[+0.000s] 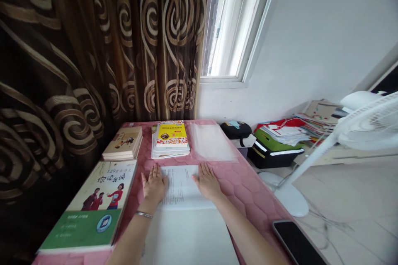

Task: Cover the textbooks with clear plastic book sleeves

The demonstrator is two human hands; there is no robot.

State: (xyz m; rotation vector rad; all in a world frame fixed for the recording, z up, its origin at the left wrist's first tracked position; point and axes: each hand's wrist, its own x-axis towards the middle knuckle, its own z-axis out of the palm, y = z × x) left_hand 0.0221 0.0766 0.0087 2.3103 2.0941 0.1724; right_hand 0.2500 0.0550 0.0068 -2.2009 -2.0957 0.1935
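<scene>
The printed paper (182,186) looks light, floppy, best held by side edges; left hand (154,187) and right hand (209,183) press flat, thumbs spread.

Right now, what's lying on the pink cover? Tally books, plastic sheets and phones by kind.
Closed-book piles: 3 (tan stack, yellow-topped stack, green-and-white pile, possibly one thick book)
Open book: 1
Pile of clear sheets: 1
Phone: 1
Total: 6
</scene>
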